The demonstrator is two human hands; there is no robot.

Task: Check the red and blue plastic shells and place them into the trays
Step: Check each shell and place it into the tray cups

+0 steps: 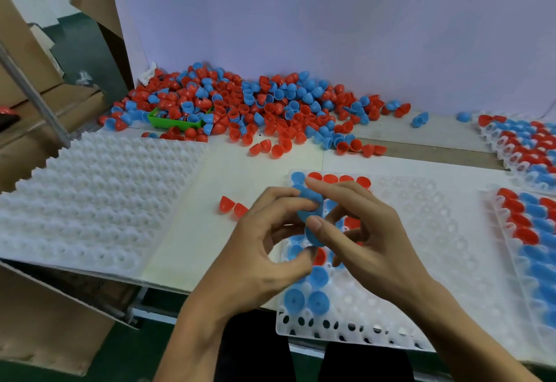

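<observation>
A big heap of red and blue plastic shells (pixel 258 104) lies at the back of the table. In front of me a white tray (pixel 427 261) holds a few red and blue shells along its left side. Above that tray both hands meet around blue shells (pixel 310 201). My right hand (pixel 361 237) pinches them between thumb and fingers. My left hand (pixel 258 246) has its curled fingertips on the same blue shells from the left. Two loose red shells (pixel 233 206) lie on the table left of my hands.
A stack of white dimpled trays (pixel 90 198) fills the left side. Trays filled with red and blue shells (pixel 529 153) sit at the right edge. A green bin (pixel 171 121) is half buried in the heap. Cardboard boxes (pixel 27 59) stand at the left.
</observation>
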